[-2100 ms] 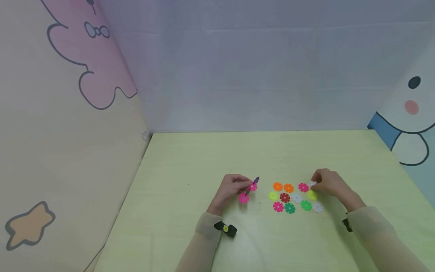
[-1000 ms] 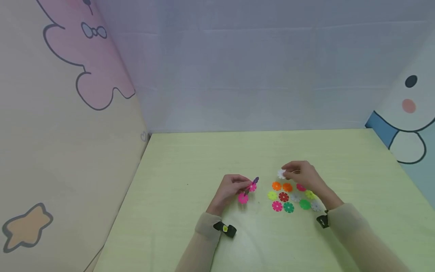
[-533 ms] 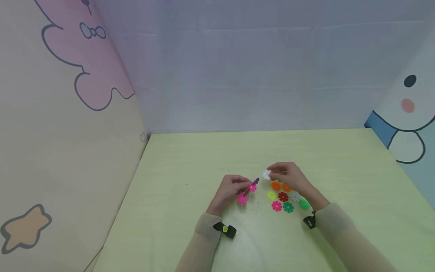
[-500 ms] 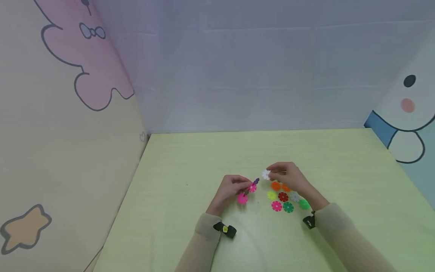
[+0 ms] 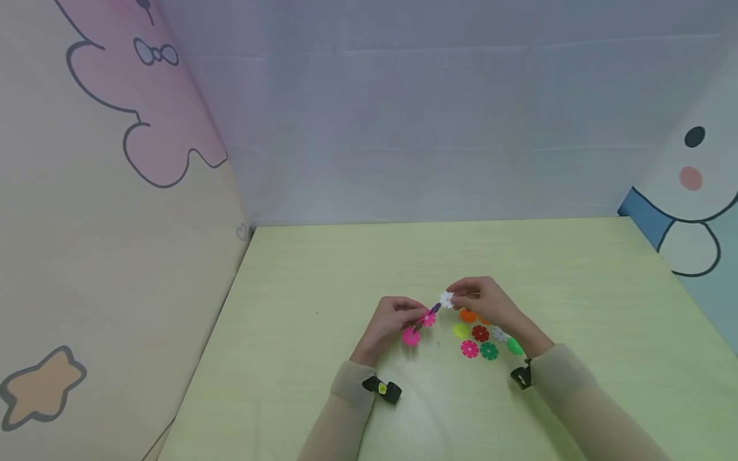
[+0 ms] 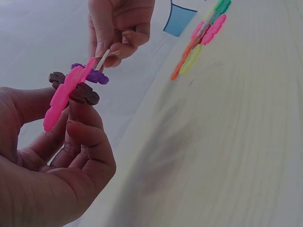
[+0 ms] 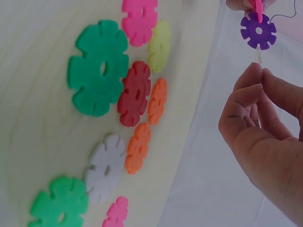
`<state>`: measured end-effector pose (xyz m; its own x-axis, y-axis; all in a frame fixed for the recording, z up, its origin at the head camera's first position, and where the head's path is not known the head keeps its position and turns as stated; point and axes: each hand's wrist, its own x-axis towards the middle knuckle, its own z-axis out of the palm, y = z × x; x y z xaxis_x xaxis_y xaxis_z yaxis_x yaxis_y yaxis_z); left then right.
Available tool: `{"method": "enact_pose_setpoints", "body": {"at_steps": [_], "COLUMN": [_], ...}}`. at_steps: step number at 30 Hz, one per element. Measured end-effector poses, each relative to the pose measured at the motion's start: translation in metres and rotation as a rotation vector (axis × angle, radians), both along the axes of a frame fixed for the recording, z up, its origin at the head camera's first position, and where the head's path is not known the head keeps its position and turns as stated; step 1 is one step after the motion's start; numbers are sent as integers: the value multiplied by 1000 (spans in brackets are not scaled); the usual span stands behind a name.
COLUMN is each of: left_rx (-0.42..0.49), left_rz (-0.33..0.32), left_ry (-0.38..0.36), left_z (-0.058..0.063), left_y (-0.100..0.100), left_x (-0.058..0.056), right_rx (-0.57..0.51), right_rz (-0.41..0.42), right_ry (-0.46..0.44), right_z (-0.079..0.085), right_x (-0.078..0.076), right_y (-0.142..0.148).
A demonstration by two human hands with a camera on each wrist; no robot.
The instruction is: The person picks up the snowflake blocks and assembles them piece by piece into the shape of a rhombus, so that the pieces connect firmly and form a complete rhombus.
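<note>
Clock read in the head view, centred on the purple disc. Nearest: black wristbands at 7 (image 5: 382, 388) and 4 o'clock (image 5: 522, 376). Beyond, on the pale counter (image 5: 323, 390), loose notched discs lie flat around 4 o'clock: a dark green disc (image 5: 489, 351), a loose pink disc (image 5: 469, 349), a red disc (image 5: 480, 333) and others, some screened by the right arm. Next, the chain, held clear of the counter: a lower pink disc (image 5: 410, 337) between 7 and 8, then a brown disc (image 6: 85, 93), an upper pink disc (image 5: 428, 318), and the purple disc (image 5: 435, 308) at its tip. Change: the white disc (image 5: 446, 299), two seconds ago at the loose group's far right end, now stands at 2 o'clock, right at the purple rim; firm contact cannot be told. Judged from this, the carry is done and fitting the slots is in hand. Hands: the left hand (image 5: 394, 320), between 8 and 9, pinches the chain near its upper pink and brown discs; the right hand (image 5: 487, 301), at 3 o'clock, nearly closed, pinches the white disc between thumb and fingertips. Farthest, 12 o'clock: a pale hanging sheet (image 5: 403, 128).
</note>
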<state>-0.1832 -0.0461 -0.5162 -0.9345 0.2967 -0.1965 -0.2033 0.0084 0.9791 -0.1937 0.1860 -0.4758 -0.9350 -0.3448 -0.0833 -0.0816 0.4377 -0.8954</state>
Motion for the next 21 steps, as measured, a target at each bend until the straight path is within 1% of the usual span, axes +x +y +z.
{"method": "enact_pose_setpoints", "body": {"at_steps": [9, 14, 21], "left_rx": [-30, -53, -63], "left_rz": [-19, -14, 1], "left_ry": [34, 53, 68], "left_z": [-2, -3, -4], "left_y": [4, 6, 10], "left_x": [0, 1, 3], "right_rx": [-7, -13, 3], "right_rz": [27, 36, 41], "right_ry": [-37, -62, -66], "right_z": [3, 2, 1], "right_x": [2, 2, 1], "right_y": [0, 2, 4]}}
